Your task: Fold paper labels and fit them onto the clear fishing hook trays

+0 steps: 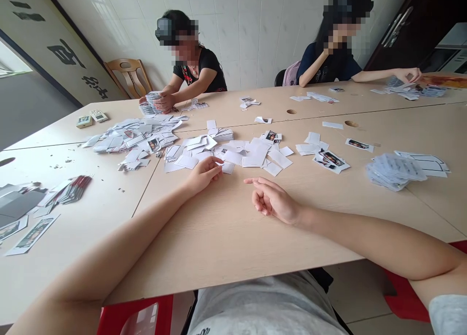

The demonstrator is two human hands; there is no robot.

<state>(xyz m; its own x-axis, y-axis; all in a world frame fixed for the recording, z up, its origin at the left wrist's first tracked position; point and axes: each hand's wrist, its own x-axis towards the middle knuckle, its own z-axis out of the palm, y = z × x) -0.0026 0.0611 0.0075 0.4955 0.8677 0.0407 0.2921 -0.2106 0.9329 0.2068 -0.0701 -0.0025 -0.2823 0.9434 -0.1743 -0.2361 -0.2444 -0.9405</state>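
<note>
My left hand [205, 175] rests at the near edge of a spread of white paper cards [233, 155], its fingers loosely bent and apart, with nothing seen in it. To its right, my right hand [272, 199] is over the bare wood of the table [219, 238]. Its index finger points left and the other fingers curl loosely around nothing visible. A gap separates the two hands. Most cards lie blank side up. Beyond my right hand are a few photo cards [332, 161] showing dark printed pictures.
A large heap of cards [138, 133] lies back left, near two small boxes [91, 118]. Clear plastic sleeves [392, 172] are piled at right. Photo strips [32, 235] lie far left. Across the table, one person [199, 72] grips card stacks; another person [328, 62] reaches toward a pile.
</note>
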